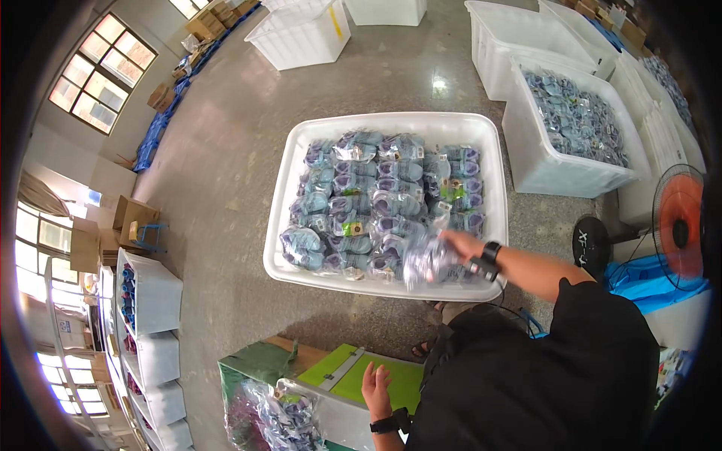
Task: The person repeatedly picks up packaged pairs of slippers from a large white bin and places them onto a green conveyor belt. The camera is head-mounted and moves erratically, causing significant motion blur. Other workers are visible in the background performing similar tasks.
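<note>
A large white plastic tub [279, 218] holds rows of clear bags with what look like blue-grey and purple shoes [353, 183]. My right hand [461, 246] is over the tub's near right corner, closed on a bagged pair of shoes [430, 261] smeared by motion. My left hand [377, 385] is held low, close to a lime-green board [353, 370], with its fingers apart and nothing in them. Left of that hand, an opened clear sack [282, 421] contains more bagged shoes. Both wrists wear dark bands.
Another white bin [545, 167], full of bagged shoes, stands at the right, with a fan [681, 222] nearer me. White bins [297, 37] stand at the far side. Stacked white bins [162, 361] line the left. A green-wrapped bundle [252, 362] lies near the board.
</note>
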A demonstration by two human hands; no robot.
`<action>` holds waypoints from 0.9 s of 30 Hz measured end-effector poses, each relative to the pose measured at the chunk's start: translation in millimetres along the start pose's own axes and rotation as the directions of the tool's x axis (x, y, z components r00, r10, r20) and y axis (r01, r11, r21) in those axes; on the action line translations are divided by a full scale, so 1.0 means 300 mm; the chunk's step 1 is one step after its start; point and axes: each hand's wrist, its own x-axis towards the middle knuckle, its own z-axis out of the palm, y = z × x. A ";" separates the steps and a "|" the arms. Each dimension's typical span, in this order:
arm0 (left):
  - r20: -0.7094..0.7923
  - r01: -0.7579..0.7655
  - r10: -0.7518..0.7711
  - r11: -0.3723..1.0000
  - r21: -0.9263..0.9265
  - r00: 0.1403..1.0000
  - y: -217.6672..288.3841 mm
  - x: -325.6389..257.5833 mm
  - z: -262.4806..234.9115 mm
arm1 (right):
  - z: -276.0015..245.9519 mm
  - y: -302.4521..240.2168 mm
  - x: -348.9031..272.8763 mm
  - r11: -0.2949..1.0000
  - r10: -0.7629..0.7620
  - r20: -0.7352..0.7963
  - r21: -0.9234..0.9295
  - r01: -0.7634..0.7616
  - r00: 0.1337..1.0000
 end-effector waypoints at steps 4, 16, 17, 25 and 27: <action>-0.127 0.097 -0.105 0.993 -0.064 0.986 -0.115 -0.065 -0.072 | -0.230 -0.275 0.120 0.860 -0.169 -0.279 0.426 0.279 0.945; -0.337 0.232 -0.289 0.952 -0.201 0.896 -0.460 -0.331 -0.187 | -0.357 -0.334 0.187 0.816 -0.151 -0.391 0.469 0.337 0.908; -0.344 0.239 -0.305 0.946 -0.221 0.888 -0.481 -0.341 -0.178 | -0.343 -0.304 0.165 0.800 -0.060 -0.396 0.530 0.281 0.916; -0.331 0.292 -0.349 0.933 -0.212 0.877 -0.498 -0.356 -0.127 | -0.368 -0.324 0.163 0.801 -0.024 -0.415 0.536 0.266 0.910; -0.335 0.254 -0.323 0.938 -0.235 0.885 -0.468 -0.350 -0.135 | -0.390 -0.420 0.215 0.774 -0.114 -0.469 0.511 0.375 0.876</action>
